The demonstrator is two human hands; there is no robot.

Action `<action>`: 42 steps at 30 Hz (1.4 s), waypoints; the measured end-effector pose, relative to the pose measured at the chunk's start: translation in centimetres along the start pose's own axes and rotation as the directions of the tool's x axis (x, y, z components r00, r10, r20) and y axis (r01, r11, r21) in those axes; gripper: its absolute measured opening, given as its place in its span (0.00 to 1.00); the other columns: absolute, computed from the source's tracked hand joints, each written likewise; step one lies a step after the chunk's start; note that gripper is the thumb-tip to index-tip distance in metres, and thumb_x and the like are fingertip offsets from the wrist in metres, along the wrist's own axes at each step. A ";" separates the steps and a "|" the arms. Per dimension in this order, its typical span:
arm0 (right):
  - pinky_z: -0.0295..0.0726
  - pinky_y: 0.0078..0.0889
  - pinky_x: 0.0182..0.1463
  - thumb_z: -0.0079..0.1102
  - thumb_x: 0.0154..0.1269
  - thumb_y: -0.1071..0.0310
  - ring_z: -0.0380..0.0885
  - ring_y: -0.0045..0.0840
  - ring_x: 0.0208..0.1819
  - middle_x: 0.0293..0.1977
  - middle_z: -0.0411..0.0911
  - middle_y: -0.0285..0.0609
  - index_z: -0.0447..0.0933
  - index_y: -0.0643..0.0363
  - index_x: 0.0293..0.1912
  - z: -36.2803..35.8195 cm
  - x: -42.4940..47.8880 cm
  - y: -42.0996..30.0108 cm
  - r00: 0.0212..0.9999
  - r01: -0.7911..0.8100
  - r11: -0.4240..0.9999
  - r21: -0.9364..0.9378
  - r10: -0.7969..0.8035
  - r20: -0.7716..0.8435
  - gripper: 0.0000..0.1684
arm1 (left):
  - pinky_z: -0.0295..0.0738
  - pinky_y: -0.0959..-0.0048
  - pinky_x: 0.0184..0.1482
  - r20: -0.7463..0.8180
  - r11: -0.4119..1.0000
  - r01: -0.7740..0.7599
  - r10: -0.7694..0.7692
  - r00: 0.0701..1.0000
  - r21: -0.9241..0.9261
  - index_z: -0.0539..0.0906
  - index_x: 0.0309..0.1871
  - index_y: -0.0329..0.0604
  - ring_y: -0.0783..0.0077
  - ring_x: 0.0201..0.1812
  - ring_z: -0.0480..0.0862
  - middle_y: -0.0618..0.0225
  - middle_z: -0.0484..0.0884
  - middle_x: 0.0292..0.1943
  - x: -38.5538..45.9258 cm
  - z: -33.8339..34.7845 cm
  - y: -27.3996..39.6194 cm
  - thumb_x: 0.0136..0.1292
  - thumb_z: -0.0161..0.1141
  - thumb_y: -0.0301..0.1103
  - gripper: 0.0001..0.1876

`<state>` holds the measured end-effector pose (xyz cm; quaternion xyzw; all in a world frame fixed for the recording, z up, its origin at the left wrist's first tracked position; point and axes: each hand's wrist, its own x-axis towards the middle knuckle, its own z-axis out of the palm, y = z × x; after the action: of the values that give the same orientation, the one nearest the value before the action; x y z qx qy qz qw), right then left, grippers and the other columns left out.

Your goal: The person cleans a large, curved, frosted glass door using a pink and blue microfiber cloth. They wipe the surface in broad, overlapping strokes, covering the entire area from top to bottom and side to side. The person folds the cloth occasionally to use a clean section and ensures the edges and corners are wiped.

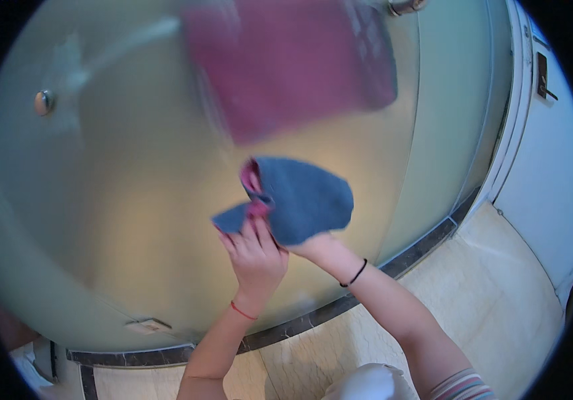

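Observation:
A blue-grey cloth with a pink reverse side (309,197) is bunched between my hands, in front of a frosted glass panel. My left hand (258,255), with a thin red string at the wrist, grips its lower left part near a pink fold. My right hand (316,247), with a black band at the wrist, is at the cloth's lower edge; its fingers are mostly hidden by the cloth. Above, a larger pink cloth with grey edges (291,65) hangs against the glass, blurred.
The frosted glass (141,200) bears a round metal knob (43,103) at left and a metal fitting (406,6) at top. A dark stone sill (306,322) runs along the pale tiled floor (471,280). A white door with a handle (543,82) stands at right.

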<state>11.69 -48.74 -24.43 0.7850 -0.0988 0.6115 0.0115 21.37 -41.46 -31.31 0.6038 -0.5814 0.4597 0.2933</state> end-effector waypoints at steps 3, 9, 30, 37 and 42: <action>0.75 0.42 0.48 0.60 0.60 0.58 0.77 0.43 0.46 0.44 0.79 0.46 0.76 0.55 0.52 -0.7 -4.1 -0.9 0.987 -0.031 0.998 -0.051 0.038 0.155 0.21 | 0.52 0.32 0.66 0.171 0.986 -0.157 0.165 0.971 -0.059 0.69 0.62 0.27 0.32 0.53 0.71 0.36 0.70 0.53 -5.4 0.7 -2.2 0.57 0.62 0.47 0.36; 0.76 0.42 0.52 0.65 0.54 0.60 0.77 0.41 0.52 0.52 0.77 0.48 0.74 0.54 0.60 -1.9 -1.7 -2.6 0.966 0.142 0.962 -0.232 -0.083 0.245 0.32 | 0.48 0.27 0.66 0.224 0.992 0.007 0.021 0.974 -0.123 0.65 0.64 0.28 0.29 0.55 0.67 0.34 0.69 0.53 -5.8 -2.8 -4.0 0.60 0.61 0.52 0.39; 0.56 0.53 0.71 0.55 0.67 0.55 0.56 0.44 0.73 0.73 0.56 0.47 0.66 0.63 0.66 0.1 5.6 -3.2 0.976 0.138 0.938 -0.319 -0.075 0.203 0.33 | 0.51 0.29 0.66 -0.070 0.989 -0.037 0.047 0.996 0.141 0.70 0.66 0.37 0.26 0.65 0.61 0.40 0.64 0.66 7.8 -6.3 -8.5 0.63 0.52 0.55 0.35; 0.61 0.49 0.69 0.56 0.68 0.54 0.66 0.40 0.68 0.71 0.61 0.39 0.64 0.50 0.70 0.5 -1.5 -5.4 0.904 0.178 0.973 -0.150 -0.101 0.414 0.34 | 0.48 0.26 0.65 0.053 0.985 -0.072 0.065 0.997 0.159 0.73 0.59 0.34 0.27 0.62 0.65 0.42 0.69 0.60 -3.6 -4.0 -9.6 0.60 0.55 0.59 0.36; 0.59 0.46 0.71 0.58 0.65 0.57 0.61 0.40 0.71 0.73 0.57 0.41 0.63 0.53 0.70 1.2 12.4 -8.3 0.953 0.264 0.935 -0.238 -0.214 0.216 0.36 | 0.44 0.33 0.69 -0.169 0.976 0.141 -0.113 0.979 0.168 0.62 0.68 0.28 0.23 0.67 0.56 0.36 0.55 0.71 8.8 -10.2 -13.5 0.67 0.50 0.53 0.37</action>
<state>17.09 -42.55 -11.94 0.8364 -0.0836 0.5105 0.1811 31.46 -34.09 -16.88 0.6254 -0.4727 0.5369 0.3117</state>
